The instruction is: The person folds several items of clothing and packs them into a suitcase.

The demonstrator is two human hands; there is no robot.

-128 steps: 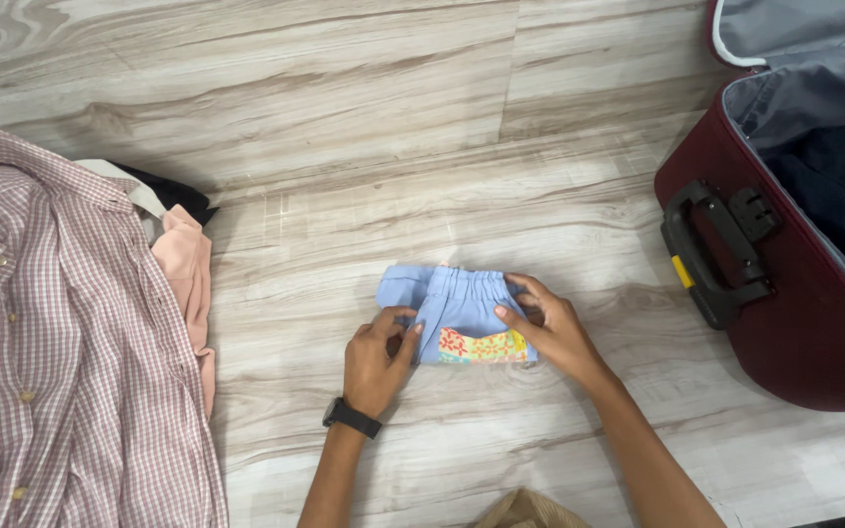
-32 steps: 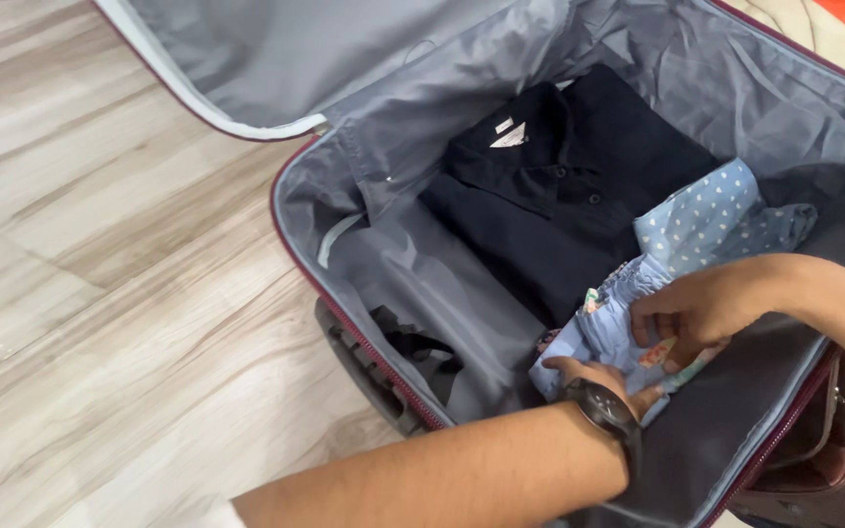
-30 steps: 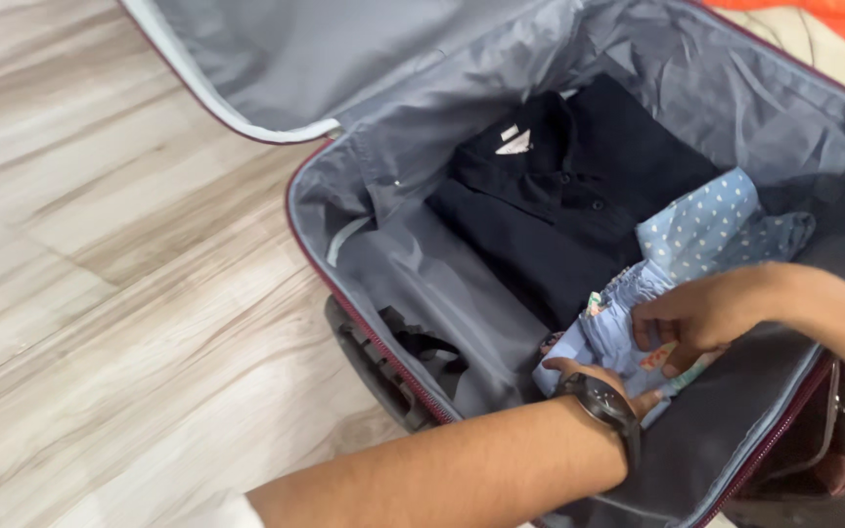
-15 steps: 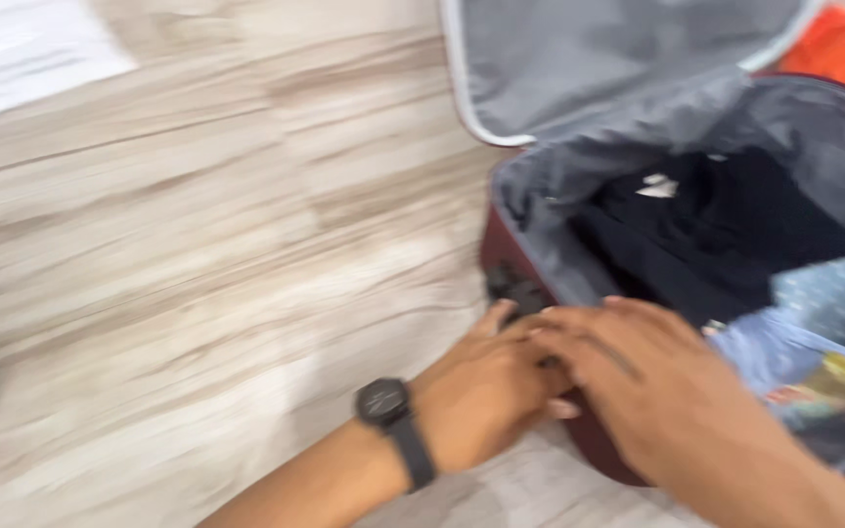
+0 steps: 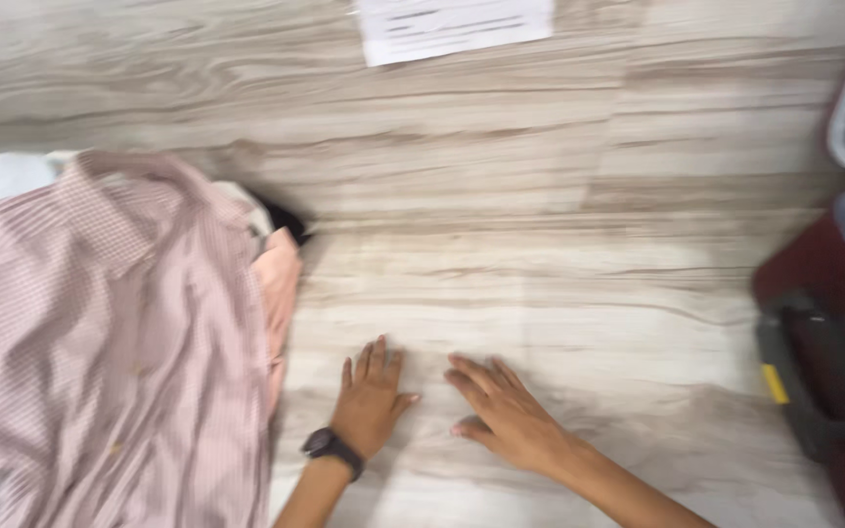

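Shirt [image 5: 100,342], pink checked, lies spread on the floor [image 5: 559,293] just beside the left hand [image 5: 369,401]; both hands rest flat and empty, fingers spread, the right hand [image 5: 506,416] alongside. Likely next: reaching left to grip it. Suitcase [image 5: 833,352] is cut off; motion blur hides detail.
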